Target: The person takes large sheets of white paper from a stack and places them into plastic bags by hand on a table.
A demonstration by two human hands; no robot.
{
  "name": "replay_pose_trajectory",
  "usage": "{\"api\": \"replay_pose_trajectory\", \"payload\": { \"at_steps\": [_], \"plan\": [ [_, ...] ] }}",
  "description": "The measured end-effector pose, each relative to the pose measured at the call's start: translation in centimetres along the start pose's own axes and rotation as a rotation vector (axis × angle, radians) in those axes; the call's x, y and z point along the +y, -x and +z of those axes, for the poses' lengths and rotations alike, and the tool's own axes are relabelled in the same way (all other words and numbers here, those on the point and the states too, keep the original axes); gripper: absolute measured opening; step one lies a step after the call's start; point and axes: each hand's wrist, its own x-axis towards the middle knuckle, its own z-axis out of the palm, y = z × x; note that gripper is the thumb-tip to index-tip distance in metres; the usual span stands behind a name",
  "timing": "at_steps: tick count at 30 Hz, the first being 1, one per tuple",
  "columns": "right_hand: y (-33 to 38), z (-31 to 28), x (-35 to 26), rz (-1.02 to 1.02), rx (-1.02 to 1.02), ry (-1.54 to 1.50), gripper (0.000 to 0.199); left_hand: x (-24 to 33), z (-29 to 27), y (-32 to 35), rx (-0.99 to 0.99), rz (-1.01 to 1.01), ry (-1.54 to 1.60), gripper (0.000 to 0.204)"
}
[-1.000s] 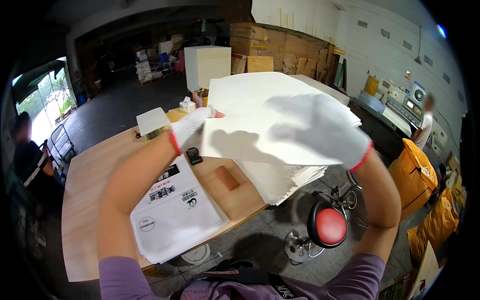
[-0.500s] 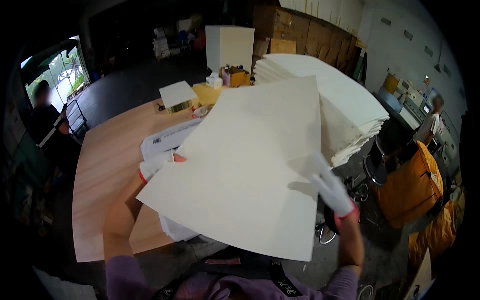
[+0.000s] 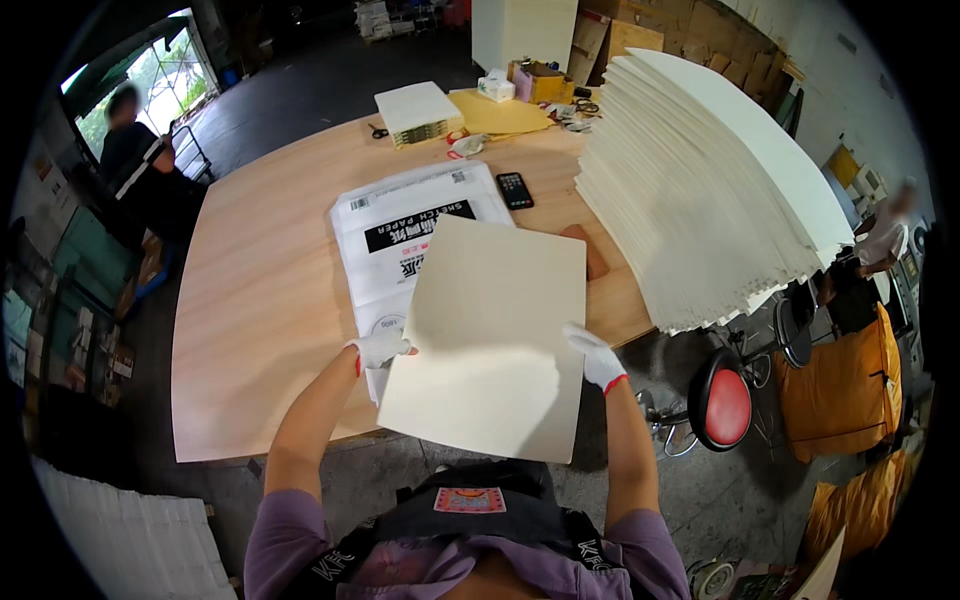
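I hold a large cream sheet of paper point(image 3: 490, 330) flat in front of me, above the near edge of the wooden table point(image 3: 270, 300). My left hand point(image 3: 381, 349), in a white glove with a red cuff, grips its left edge. My right hand point(image 3: 595, 357), gloved the same way, grips its right edge. Under the sheet lies a white printed paper wrapper point(image 3: 400, 240). A tall fanned stack of cream sheets point(image 3: 700, 190) stands to the right on the table.
A black phone point(image 3: 515, 190) lies beyond the wrapper. A smaller paper stack point(image 3: 418, 112), a yellow sheet and small boxes sit at the table's far end. A red stool point(image 3: 727, 405) stands at the right. A person point(image 3: 135, 160) sits at the far left.
The sheet has come down from the tall stack and now sits lower and closer to me, over the wrapper. Both hands moved with it toward my body.
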Motion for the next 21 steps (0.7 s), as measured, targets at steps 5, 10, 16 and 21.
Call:
{"api": "replay_pose_trajectory", "payload": {
  "at_steps": [5, 10, 16, 21],
  "plan": [
    [-0.1, 6.7, -8.6, 0.142, -0.184, 0.085, 0.045, 5.5, 4.6, 1.5, 0.067, 0.156, -0.081, 0.044],
    [-1.2, 9.8, -8.6, -0.008, -0.076, 0.432, 0.058, 10.2, 17.3, -0.8, 0.254, 0.397, -0.473, 0.094],
    [-0.7, 10.7, -8.5, 0.019, 0.157, 0.475, 0.051, 9.1, 23.5, -1.3, 0.473, 0.503, -0.944, 0.093],
    [-0.8, 7.7, -7.6, -0.031, 0.137, 0.545, 0.045, 5.4, 16.2, -3.6, 0.276, 0.843, -0.437, 0.048]
  ]
}}
